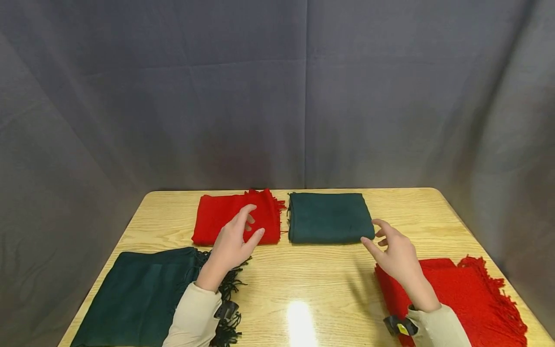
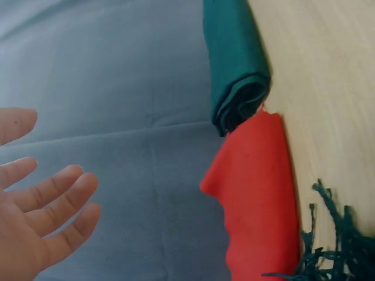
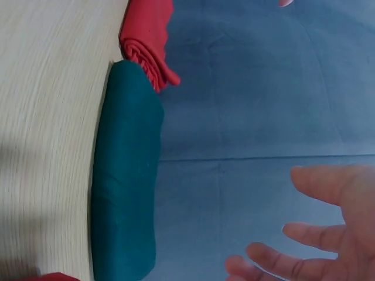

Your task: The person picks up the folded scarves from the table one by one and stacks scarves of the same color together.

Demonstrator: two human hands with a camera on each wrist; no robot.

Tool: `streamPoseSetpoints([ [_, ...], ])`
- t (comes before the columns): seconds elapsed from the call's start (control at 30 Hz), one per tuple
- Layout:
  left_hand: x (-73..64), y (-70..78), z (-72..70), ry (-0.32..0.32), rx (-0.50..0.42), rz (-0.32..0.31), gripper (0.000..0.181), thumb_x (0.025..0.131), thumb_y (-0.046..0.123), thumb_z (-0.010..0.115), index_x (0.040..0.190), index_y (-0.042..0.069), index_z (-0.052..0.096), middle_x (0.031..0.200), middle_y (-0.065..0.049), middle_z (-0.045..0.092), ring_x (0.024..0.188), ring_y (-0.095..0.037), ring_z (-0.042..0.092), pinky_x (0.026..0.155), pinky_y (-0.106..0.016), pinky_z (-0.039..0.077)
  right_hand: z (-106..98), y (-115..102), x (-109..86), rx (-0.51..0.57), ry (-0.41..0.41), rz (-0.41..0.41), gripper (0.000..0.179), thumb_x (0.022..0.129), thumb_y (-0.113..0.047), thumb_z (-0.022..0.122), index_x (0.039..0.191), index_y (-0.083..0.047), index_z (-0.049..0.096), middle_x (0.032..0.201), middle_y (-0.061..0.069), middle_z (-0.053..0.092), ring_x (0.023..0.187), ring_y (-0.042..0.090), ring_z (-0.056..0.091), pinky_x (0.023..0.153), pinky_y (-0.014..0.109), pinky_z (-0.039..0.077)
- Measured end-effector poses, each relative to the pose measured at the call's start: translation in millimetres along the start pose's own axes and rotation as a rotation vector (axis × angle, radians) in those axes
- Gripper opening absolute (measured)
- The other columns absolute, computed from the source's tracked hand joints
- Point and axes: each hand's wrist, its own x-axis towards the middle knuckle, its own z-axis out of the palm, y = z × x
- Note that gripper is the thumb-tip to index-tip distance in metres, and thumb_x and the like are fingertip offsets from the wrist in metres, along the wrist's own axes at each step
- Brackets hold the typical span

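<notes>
My left hand [image 1: 236,241] hovers with loosely bent, parted fingers and nothing between them; in the head view it overlaps the folded red scarf [image 1: 212,217] at the back left. My right hand [image 1: 394,250], also holding nothing, hangs in the air with thumb and fingers spread, near the front right corner of the folded dark green scarf [image 1: 329,217]. Both wrist views show the back pair end to end: the green scarf [image 3: 126,175] is a thick, layered fold, and the red scarf [image 2: 258,199] has its fringe toward the green one.
A second dark green scarf [image 1: 134,294] lies flat at the front left, its fringe under my left forearm. Another red scarf [image 1: 468,299] with fringe to the right lies at the front right. The wooden table [image 1: 303,279] backs onto a grey curtain [image 1: 243,106].
</notes>
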Motion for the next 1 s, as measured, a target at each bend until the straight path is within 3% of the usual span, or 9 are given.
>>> streamPoseSetpoints([
  [0.33, 24.5, -6.9, -3.3, -0.039, -0.089, -0.021, 0.059, 0.080, 0.016, 0.068, 0.130, 0.010, 0.038, 0.098, -0.008, 0.057, 0.078, -0.018, 0.056, 0.063, -0.028, 0.049, -7.3, 16.1, 12.7, 0.067, -0.116, 0.096, 0.059, 0.083, -0.026, 0.066, 0.128, 0.001, 0.041, 0.100, 0.025, 0.059, 0.083, 0.037, 0.061, 0.069, 0.047, 0.049],
  [0.6, 45.0, -8.7, 1.7, -0.097, -0.143, -0.044, 0.057, 0.082, 0.015, 0.065, 0.131, 0.012, 0.035, 0.098, -0.009, 0.057, 0.076, -0.016, 0.055, 0.064, -0.026, 0.048, -11.4, 24.6, 24.6, 0.116, -0.178, 0.113, 0.063, 0.084, -0.031, 0.064, 0.131, 0.000, 0.036, 0.106, 0.030, 0.056, 0.089, 0.040, 0.059, 0.070, 0.048, 0.049],
  [0.8, 60.0, -11.4, 8.8, -0.136, -0.180, -0.057, 0.060, 0.083, 0.016, 0.064, 0.134, 0.011, 0.033, 0.101, -0.012, 0.058, 0.081, -0.018, 0.055, 0.071, -0.032, 0.049, -11.4, 36.3, 33.5, 0.138, -0.224, 0.148, 0.067, 0.085, -0.034, 0.062, 0.135, -0.002, 0.032, 0.111, 0.032, 0.052, 0.090, 0.039, 0.060, 0.071, 0.048, 0.049],
  [1.0, 70.6, -20.3, 19.7, -0.168, -0.205, -0.079, 0.059, 0.085, 0.017, 0.063, 0.135, 0.012, 0.033, 0.096, -0.007, 0.059, 0.078, -0.016, 0.056, 0.069, -0.029, 0.049, -11.3, 44.3, 43.4, 0.178, -0.258, 0.185, 0.070, 0.085, -0.040, 0.061, 0.137, -0.005, 0.029, 0.115, 0.032, 0.049, 0.095, 0.041, 0.058, 0.072, 0.046, 0.049],
])
